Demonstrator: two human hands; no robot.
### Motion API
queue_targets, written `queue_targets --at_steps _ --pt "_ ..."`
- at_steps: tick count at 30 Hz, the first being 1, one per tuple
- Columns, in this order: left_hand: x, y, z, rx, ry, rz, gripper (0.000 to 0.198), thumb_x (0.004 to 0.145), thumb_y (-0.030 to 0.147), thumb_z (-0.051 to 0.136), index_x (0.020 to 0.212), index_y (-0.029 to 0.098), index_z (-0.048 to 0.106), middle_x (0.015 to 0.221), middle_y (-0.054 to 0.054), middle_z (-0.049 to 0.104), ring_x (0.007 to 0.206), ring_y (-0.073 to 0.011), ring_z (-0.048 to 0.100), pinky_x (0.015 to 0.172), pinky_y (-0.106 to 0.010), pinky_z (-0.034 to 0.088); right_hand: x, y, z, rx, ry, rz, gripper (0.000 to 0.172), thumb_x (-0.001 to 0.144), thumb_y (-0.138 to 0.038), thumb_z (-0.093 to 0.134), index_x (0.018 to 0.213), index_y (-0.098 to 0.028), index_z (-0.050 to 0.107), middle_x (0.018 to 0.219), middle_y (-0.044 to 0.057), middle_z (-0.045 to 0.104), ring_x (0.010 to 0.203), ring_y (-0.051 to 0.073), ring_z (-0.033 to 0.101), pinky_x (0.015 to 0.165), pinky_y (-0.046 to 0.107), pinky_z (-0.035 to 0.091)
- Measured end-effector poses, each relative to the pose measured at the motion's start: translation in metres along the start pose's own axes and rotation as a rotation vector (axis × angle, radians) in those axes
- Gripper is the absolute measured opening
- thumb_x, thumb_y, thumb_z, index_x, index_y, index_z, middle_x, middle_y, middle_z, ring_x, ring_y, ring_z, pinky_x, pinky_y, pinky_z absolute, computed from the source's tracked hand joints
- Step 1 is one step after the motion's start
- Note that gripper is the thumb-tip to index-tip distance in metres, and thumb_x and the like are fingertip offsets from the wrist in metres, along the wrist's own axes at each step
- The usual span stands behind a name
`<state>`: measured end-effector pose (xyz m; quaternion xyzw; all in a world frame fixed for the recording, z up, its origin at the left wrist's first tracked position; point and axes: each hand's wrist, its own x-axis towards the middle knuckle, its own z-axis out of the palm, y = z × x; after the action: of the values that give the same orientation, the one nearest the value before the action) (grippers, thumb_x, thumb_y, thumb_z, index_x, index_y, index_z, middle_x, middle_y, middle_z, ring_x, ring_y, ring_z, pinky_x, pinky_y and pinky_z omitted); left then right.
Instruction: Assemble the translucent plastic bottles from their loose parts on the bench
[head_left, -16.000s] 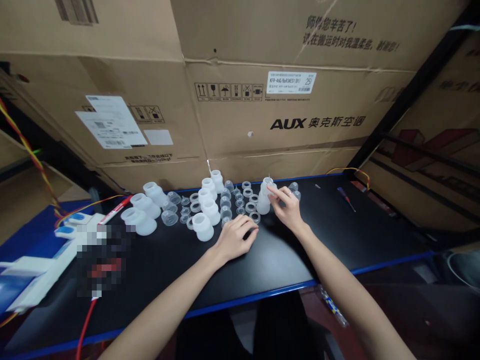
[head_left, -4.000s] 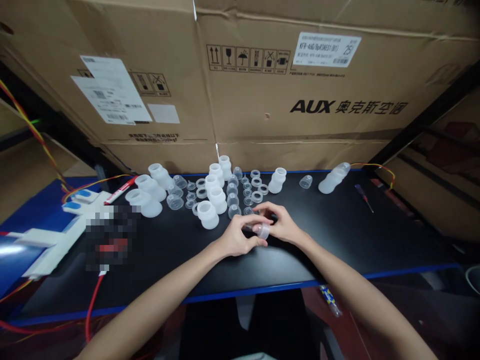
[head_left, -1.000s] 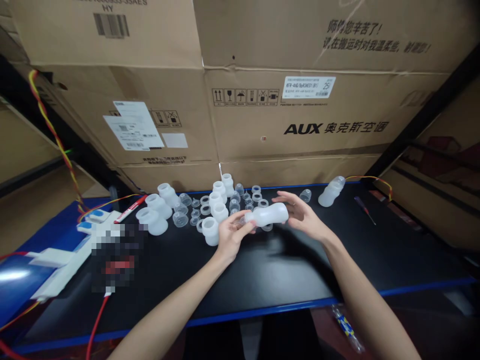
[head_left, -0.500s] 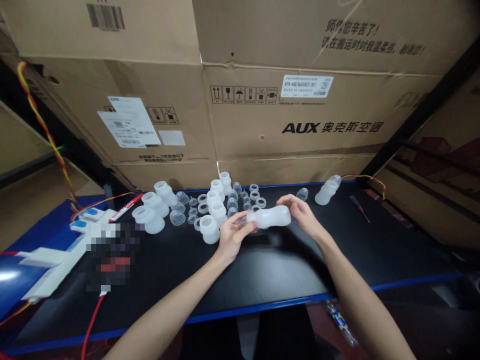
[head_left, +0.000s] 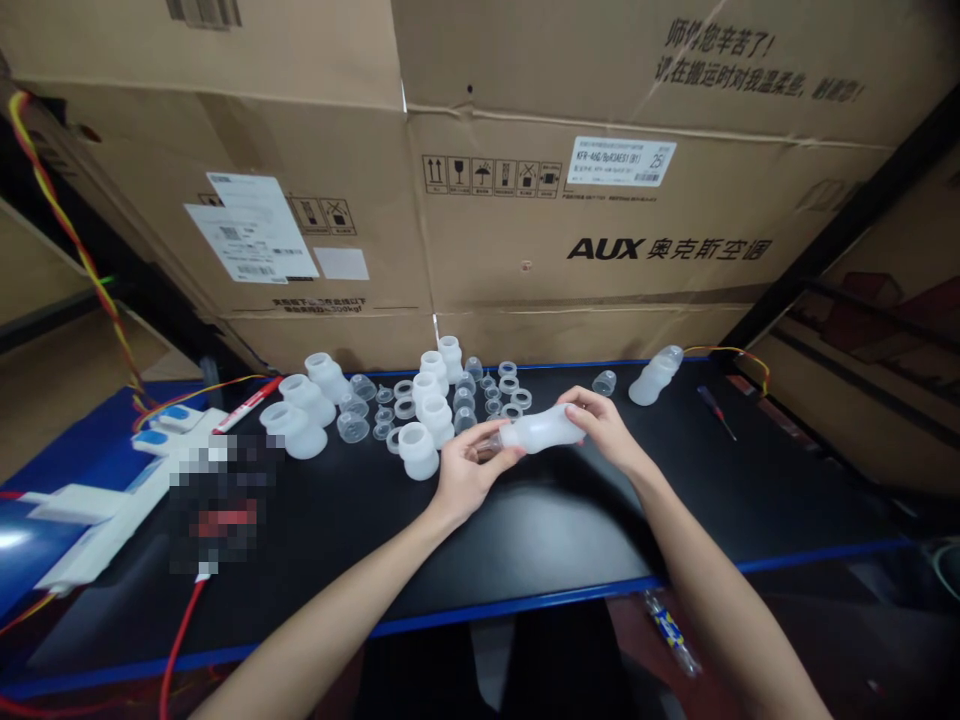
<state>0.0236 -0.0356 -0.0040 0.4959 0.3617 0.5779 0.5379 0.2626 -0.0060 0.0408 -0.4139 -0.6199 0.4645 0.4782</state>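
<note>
A frosted white baby bottle (head_left: 541, 430) lies on its side in the air above the black tabletop, held between both hands. My left hand (head_left: 472, 465) is closed round its neck end, where a clear nipple shows partly behind the fingers. The fingers of my right hand (head_left: 600, 425) grip the bottle's base. Just left of the bottle stand several open, empty bottles (head_left: 418, 452) in a row. Beside them are rows of clear domed caps (head_left: 465, 395), small nipples (head_left: 493, 393) and collar rings (head_left: 520, 399).
Wider bottles (head_left: 296, 430) stand at the left with more caps (head_left: 352, 425). A capped bottle (head_left: 656, 376), a lone clear cap (head_left: 604, 382) and a screwdriver (head_left: 718, 412) are at the right. A power strip (head_left: 135, 500) and cables lie left. A cardboard wall (head_left: 495, 250) closes the back.
My right hand has moved left onto the bottle's base and now grips it; before, its fingers were apart beside it. The bottle's base end has tilted up slightly. The camera view has shifted a little.
</note>
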Motion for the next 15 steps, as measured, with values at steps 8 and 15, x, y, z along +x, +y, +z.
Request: queue_targets --at_steps 8,15 --pt "-0.004 0.007 -0.007 0.376 -0.031 0.349 0.04 0.08 0.039 0.094 0.114 0.022 0.084 0.115 -0.011 0.081 0.101 -0.026 0.078 0.088 -0.035 0.064 0.002 0.008 -0.001 0.103 -0.167 0.234 0.054 0.096 -0.074 0.065 0.083 -0.022 0.06 0.05 -0.002 0.057 0.036 0.011 0.042 0.035 0.023 0.025" --pt "-0.003 0.009 -0.014 0.231 -0.128 0.401 0.092 0.074 0.048 0.097 0.151 0.019 0.056 0.144 -0.02 0.068 0.134 -0.0348 0.067 0.119 -0.049 0.051 -0.008 0.016 0.031 0.27 -0.46 0.303 0.062 0.099 -0.078 0.058 0.109 -0.017 0.067 0.074 0.004 0.072 0.048 0.014 0.057 0.046 0.025 0.045"
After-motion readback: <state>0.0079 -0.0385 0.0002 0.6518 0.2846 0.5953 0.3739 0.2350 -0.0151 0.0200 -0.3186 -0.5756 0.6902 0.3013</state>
